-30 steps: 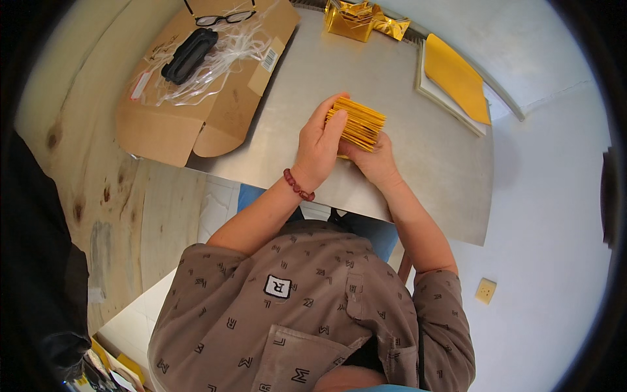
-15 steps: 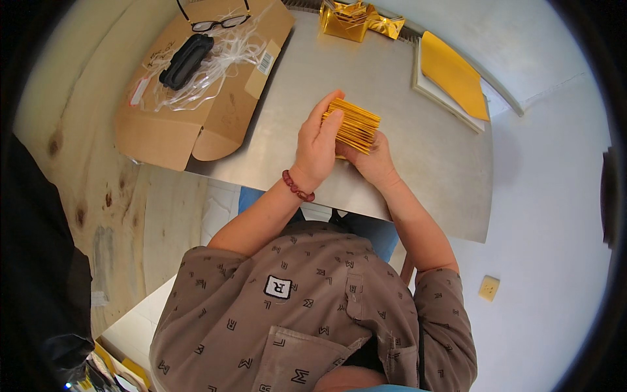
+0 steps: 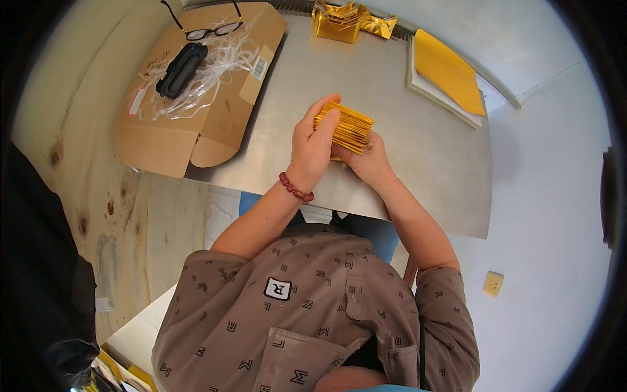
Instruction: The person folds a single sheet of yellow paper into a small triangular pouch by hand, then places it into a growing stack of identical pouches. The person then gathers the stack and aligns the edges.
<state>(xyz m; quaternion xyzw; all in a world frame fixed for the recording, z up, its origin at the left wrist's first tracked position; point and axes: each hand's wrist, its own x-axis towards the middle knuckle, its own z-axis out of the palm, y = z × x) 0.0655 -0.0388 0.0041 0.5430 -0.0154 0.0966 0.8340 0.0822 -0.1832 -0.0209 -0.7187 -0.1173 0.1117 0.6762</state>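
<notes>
A thick stack of gold foil sheets (image 3: 353, 127) is held between my two hands above the near part of the metal table, its layered edges facing up. My left hand (image 3: 312, 140) grips the stack's left side, thumb across the near face and fingers behind. From below and the right, my right hand (image 3: 372, 160) closes round the lower right corner; some of its fingers are hidden under the stack. A dark red bead bracelet (image 3: 295, 187) circles my left wrist.
On the metal table (image 3: 431, 170), a flattened cardboard box (image 3: 157, 140) at left bears white ribbons (image 3: 225, 65), a black case (image 3: 181, 70) and eyeglasses (image 3: 212, 31). Gold foil packets (image 3: 336, 26) stand at the back. Yellow sheets (image 3: 447, 72) lie far right, by the wall.
Both hands still grip the stack in nearly the same pose. The whole view has shifted slightly, so the table and its things appear a little farther up and left.
</notes>
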